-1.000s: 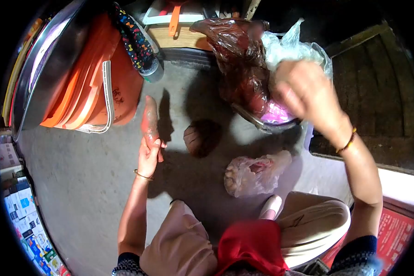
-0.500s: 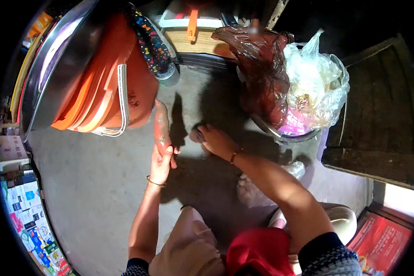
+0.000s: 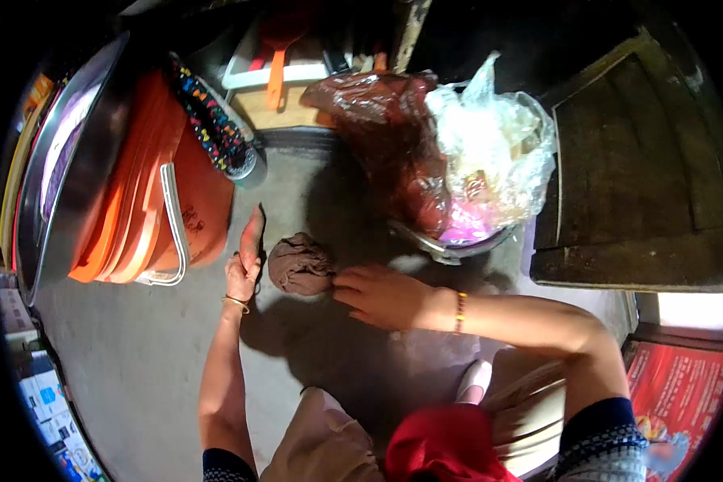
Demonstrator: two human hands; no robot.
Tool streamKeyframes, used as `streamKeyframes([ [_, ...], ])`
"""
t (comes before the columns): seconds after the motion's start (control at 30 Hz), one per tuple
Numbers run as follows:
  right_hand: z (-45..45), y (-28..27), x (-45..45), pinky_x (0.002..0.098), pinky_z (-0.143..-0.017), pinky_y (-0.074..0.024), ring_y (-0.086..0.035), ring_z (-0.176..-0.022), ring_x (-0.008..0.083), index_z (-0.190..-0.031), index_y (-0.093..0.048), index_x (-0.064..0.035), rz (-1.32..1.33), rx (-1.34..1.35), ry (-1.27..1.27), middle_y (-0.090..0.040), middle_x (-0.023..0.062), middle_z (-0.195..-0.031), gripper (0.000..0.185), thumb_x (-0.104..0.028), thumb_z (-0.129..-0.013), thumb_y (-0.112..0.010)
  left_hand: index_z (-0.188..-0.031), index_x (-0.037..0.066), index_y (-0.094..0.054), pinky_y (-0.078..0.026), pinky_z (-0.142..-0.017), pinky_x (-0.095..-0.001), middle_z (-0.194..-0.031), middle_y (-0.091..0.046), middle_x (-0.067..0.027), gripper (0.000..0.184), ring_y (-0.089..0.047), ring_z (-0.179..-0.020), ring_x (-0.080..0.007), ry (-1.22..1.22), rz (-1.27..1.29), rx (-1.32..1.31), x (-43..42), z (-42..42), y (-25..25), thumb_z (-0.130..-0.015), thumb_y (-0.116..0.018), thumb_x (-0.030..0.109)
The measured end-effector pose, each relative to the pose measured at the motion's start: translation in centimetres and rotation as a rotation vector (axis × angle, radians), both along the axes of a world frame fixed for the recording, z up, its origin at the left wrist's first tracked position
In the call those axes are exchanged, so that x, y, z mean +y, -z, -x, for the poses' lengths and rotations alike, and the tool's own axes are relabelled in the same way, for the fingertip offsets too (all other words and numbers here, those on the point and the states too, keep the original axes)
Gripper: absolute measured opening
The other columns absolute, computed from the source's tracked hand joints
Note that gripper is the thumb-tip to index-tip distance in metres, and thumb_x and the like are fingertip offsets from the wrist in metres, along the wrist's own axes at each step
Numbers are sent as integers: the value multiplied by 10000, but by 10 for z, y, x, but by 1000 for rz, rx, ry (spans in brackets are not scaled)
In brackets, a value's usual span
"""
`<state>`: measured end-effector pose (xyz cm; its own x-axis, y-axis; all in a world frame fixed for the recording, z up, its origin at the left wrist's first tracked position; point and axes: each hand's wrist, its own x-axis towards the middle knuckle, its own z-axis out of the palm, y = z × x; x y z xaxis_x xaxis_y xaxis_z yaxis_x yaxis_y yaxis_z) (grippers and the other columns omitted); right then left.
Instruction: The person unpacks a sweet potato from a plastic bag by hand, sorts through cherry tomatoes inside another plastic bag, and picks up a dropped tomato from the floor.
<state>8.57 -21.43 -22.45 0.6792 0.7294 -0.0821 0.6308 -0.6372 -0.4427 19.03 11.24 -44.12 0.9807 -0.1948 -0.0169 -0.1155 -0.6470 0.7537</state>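
Brown bundle (image 3: 300,263) shifted left, the left hand (image 3: 241,279) between it and buckets (image 3: 205,197).

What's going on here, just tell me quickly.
A person is working low over a grey floor with bare hands. The left hand grips a long reddish root by its near end. Just right of it lies a crumpled brown bundle; the right hand is at its edge, though whether it grips it is unclear. Beyond stand a dark red bag and a clear bag.
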Motion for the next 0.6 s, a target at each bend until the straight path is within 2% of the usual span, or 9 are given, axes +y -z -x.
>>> streamKeyframes([
  [0.07, 16, -19, -31, 376, -938, -381, -432, -1141, 277, -1107, -512, -8, 44, 46, 0, -460, 153, -1201, 397, -213, -778, -595, -856, -58, -540, -411, -714, -470, -785, -559, -248, 395, -519, -800, -426, -2, -186, -112, -7, 1, -11, -741, -653, 303],
  [0.13, 31, -33, -64, 368, -914, -410, -459, -1112, 277, -1088, -532, -4, 110, -250, -66, -500, 146, -1150, 374, -188, -770, -602, -931, -48, -535, -412, -735, -471, -834, -565, -244, 462, -517, -823, -427, 22, -202, -134, -4, -1, -2, -726, -667, 345],
  [0.17, 35, -43, -79, 368, -914, -410, -459, -1112, 277, -1088, -532, -4, 119, -264, -52, -500, 146, -1150, 374, -188, -770, -602, -1064, -32, -491, -396, -798, -462, -942, -560, -228, 580, -504, -891, -415, -18, -274, -135, 0, 3, 3, -712, -683, 387],
  [0.2, 37, -55, -93, 364, -888, -429, -484, -1073, 276, -1081, -539, 0, 70, -253, 30, -521, 143, -1118, 363, -169, -766, -604, -1193, -21, -405, -364, -859, -459, -1060, -521, -220, 689, -469, -982, -399, -77, -439, -121, -10, 11, -23, -716, -685, 391],
  [0.27, 34, -93, -111, 367, -787, -471, -546, -918, 271, -1042, -557, -9, -14, -258, 214, -568, 126, -989, 305, -112, -759, -602, -1236, -21, -369, -348, -881, -456, -1111, -491, -223, 708, -443, -1029, -387, -23, -335, -280, -28, 15, -66, -729, -683, 360],
  [0.33, 30, -100, -139, 365, -727, -467, -545, -816, 276, -1005, -568, -27, -130, -312, 489, -564, 107, -911, 247, -91, -768, -592, -1239, -23, -370, -354, -890, -444, -1123, -480, -227, 634, -438, -1039, -383, 93, -313, -411, -51, 11, -118, -759, -662, 271],
  [0.4, 24, -111, -168, 330, -686, -454, -541, -766, 226, -1009, -557, -35, -182, -524, 640, -540, 72, -832, 235, -92, -783, -590, -1225, -23, -382, -359, -898, -431, -1137, -474, -222, 559, -438, -1048, -386, 270, -215, -429, -102, 18, -204, -777, -637, 193],
  [0.53, 8, -97, -233, 338, -753, -454, -557, -863, 225, -1076, -519, -6, -544, -430, 1250, -549, 124, -991, 335, -210, -816, -575, -1218, -20, -391, -361, -940, -408, -1171, -448, -223, 516, -439, -1098, -382, 590, -88, -541, -197, 31, -319, -779, -618, 127],
  [0.6, -2, -64, -271, 348, -802, -443, -544, -928, 244, -1116, -493, 6, -577, -410, 1335, -536, 151, -1045, 402, -259, -825, -572, -1229, -27, -372, -360, -954, -394, -1198, -427, -232, 551, -429, -1124, -387, 708, -25, -564, -248, 30, -346, -771, -632, 136],
])
